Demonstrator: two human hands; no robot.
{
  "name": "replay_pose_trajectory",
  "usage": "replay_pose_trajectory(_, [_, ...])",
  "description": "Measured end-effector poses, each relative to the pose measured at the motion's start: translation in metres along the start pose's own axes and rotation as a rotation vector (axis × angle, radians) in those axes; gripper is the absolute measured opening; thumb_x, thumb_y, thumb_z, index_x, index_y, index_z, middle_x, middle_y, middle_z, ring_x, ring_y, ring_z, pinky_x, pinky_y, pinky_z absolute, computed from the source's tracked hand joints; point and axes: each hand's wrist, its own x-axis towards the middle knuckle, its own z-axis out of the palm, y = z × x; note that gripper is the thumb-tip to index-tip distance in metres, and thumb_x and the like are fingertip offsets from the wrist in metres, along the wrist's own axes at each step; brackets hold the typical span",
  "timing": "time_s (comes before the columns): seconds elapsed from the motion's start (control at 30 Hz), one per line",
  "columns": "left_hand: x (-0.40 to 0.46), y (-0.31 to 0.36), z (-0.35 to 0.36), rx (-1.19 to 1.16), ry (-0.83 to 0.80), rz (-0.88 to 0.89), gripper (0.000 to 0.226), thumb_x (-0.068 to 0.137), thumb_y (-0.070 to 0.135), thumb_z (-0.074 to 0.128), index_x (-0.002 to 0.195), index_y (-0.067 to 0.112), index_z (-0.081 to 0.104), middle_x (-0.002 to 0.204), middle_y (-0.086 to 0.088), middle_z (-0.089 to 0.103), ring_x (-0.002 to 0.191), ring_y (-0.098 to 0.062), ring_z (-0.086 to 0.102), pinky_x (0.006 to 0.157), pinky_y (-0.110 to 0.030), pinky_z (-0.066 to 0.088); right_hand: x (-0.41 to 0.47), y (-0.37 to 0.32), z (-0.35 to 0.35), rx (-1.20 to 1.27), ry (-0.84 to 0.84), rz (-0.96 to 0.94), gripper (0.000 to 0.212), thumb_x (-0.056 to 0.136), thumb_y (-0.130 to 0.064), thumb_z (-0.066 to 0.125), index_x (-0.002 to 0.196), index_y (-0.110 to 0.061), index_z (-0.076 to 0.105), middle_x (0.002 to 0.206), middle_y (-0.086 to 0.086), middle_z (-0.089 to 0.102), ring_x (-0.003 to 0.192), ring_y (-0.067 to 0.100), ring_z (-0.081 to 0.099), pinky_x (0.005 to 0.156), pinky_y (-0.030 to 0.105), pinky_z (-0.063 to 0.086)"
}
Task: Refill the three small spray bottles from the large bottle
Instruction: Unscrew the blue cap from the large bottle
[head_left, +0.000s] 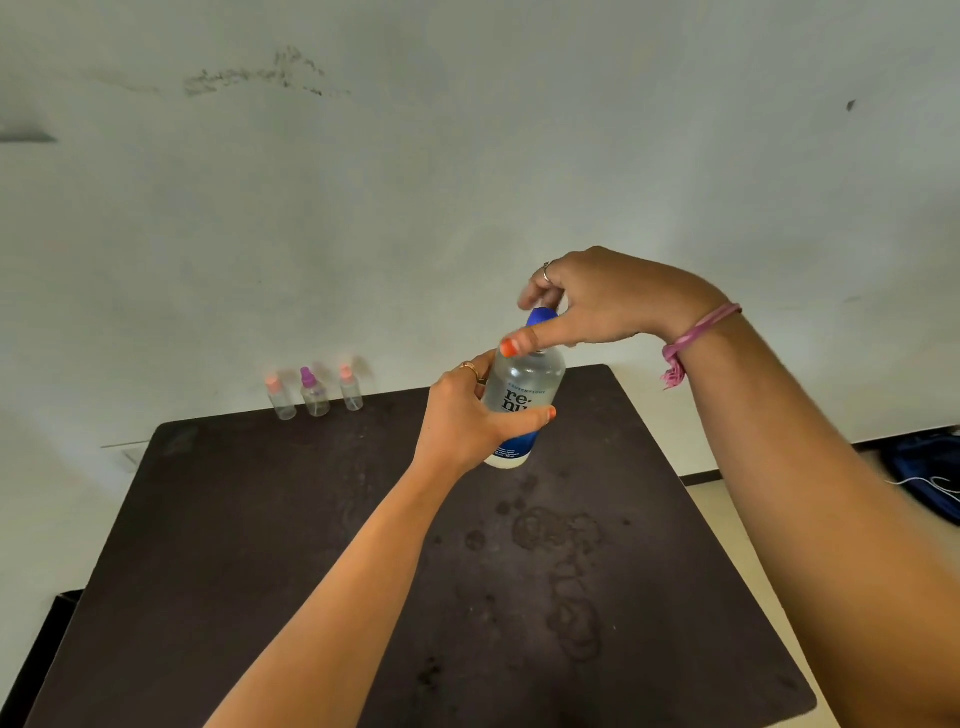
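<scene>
My left hand (460, 418) grips the large clear bottle (524, 387) round its middle and holds it upright above the dark table (311, 545). The bottle has a blue and white label and clear liquid inside. My right hand (592, 299) comes from above, its fingers and thumb pinching the blue cap (540, 316) at the top. Three small clear spray bottles stand in a row at the table's far left edge by the wall: a pink-capped one (280, 397), a purple-capped one (314, 392) and another pink-capped one (350, 388).
The tabletop shows dried ring stains (556, 530) near the middle right. A pale wall (467, 156) rises directly behind the table. On the floor at the far right lies a dark blue bag (924, 467) with a white cord.
</scene>
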Motion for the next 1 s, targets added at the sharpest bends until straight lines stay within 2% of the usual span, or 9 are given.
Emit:
replay_pose_trajectory(0.07, [-0.003, -0.001, 0.001, -0.004, -0.007, 0.001, 0.064, 0.068, 0.032, 0.088, 0.125, 0.022, 0.059, 0.094, 0.02, 0.06, 0.085, 0.001, 0.059, 0.067, -0.008, 0.047, 0.0, 0.001, 0.005, -0.03, 0.018, -0.006, 0.041, 0.08, -0.047, 0.071, 0.101, -0.012, 0.069, 0.086, 0.0, 0.069, 0.07, 0.013, 0.065, 0.062, 0.02, 0.045])
replay_pose_trajectory(0.1, [-0.004, -0.002, 0.002, -0.005, -0.013, 0.003, 0.065, 0.068, 0.031, 0.088, 0.126, 0.023, 0.059, 0.093, 0.021, 0.06, 0.085, 0.003, 0.059, 0.068, -0.008, 0.047, -0.002, 0.001, 0.006, -0.049, 0.016, -0.026, 0.033, 0.081, -0.04, 0.073, 0.101, -0.013, 0.07, 0.085, -0.001, 0.068, 0.072, 0.012, 0.063, 0.062, 0.017, 0.044])
replay_pose_trajectory(0.23, [-0.009, -0.007, 0.007, 0.01, -0.033, -0.008, 0.064, 0.069, 0.033, 0.087, 0.127, 0.023, 0.059, 0.097, 0.016, 0.062, 0.087, -0.002, 0.06, 0.07, -0.008, 0.045, -0.016, 0.006, 0.002, -0.022, 0.029, -0.091, 0.028, 0.079, -0.015, 0.078, 0.105, -0.022, 0.073, 0.101, -0.008, 0.065, 0.088, 0.009, 0.063, 0.076, 0.015, 0.045])
replay_pose_trajectory(0.37, [-0.014, -0.018, 0.016, 0.028, -0.047, -0.047, 0.069, 0.07, 0.033, 0.086, 0.131, 0.022, 0.056, 0.103, 0.013, 0.06, 0.096, -0.009, 0.057, 0.075, -0.013, 0.043, -0.029, 0.023, 0.008, 0.245, 0.175, -0.055, 0.031, 0.075, -0.015, 0.081, 0.103, -0.024, 0.072, 0.103, -0.01, 0.068, 0.086, 0.004, 0.068, 0.081, 0.017, 0.05])
replay_pose_trajectory(0.5, [-0.019, -0.029, 0.024, 0.0, -0.055, -0.111, 0.077, 0.068, 0.032, 0.088, 0.135, 0.022, 0.053, 0.109, 0.011, 0.059, 0.1, -0.008, 0.056, 0.078, -0.014, 0.044, -0.036, 0.05, 0.043, 0.553, 0.335, 0.016, 0.032, 0.076, -0.016, 0.081, 0.104, -0.021, 0.067, 0.109, -0.005, 0.066, 0.088, 0.004, 0.069, 0.078, 0.01, 0.049])
replay_pose_trajectory(0.63, [-0.025, -0.041, 0.036, -0.014, -0.071, -0.159, 0.079, 0.067, 0.032, 0.089, 0.136, 0.022, 0.051, 0.11, 0.011, 0.057, 0.102, -0.007, 0.055, 0.076, -0.012, 0.042, -0.041, 0.072, 0.099, 0.871, 0.475, 0.115, 0.036, 0.081, -0.016, 0.076, 0.115, -0.022, 0.066, 0.104, -0.007, 0.064, 0.093, 0.012, 0.07, 0.091, 0.025, 0.052])
replay_pose_trajectory(0.77, [-0.031, -0.055, 0.051, -0.042, -0.106, -0.209, 0.078, 0.067, 0.029, 0.089, 0.134, 0.024, 0.05, 0.11, 0.012, 0.057, 0.104, -0.008, 0.055, 0.077, -0.012, 0.042, -0.053, 0.09, 0.153, 1.153, 0.569, 0.285, 0.03, 0.081, -0.015, 0.076, 0.11, -0.021, 0.069, 0.099, -0.008, 0.068, 0.101, 0.017, 0.068, 0.095, 0.036, 0.053])
replay_pose_trajectory(0.87, [-0.034, -0.067, 0.065, -0.03, -0.128, -0.241, 0.079, 0.066, 0.029, 0.089, 0.134, 0.023, 0.049, 0.113, 0.012, 0.056, 0.109, -0.01, 0.055, 0.087, -0.02, 0.045, -0.063, 0.101, 0.189, 1.183, 0.595, 0.393, 0.032, 0.078, -0.021, 0.079, 0.108, -0.024, 0.07, 0.104, -0.002, 0.069, 0.098, 0.01, 0.068, 0.088, 0.031, 0.055])
replay_pose_trajectory(1.0, [-0.037, -0.084, 0.087, -0.018, -0.146, -0.294, 0.082, 0.065, 0.027, 0.09, 0.135, 0.024, 0.048, 0.12, 0.009, 0.056, 0.114, -0.012, 0.053, 0.092, -0.025, 0.045, -0.073, 0.112, 0.228, 1.204, 0.574, 0.511, 0.032, 0.078, -0.023, 0.079, 0.109, -0.023, 0.069, 0.099, -0.009, 0.072, 0.091, 0.002, 0.067, 0.072, 0.017, 0.053])
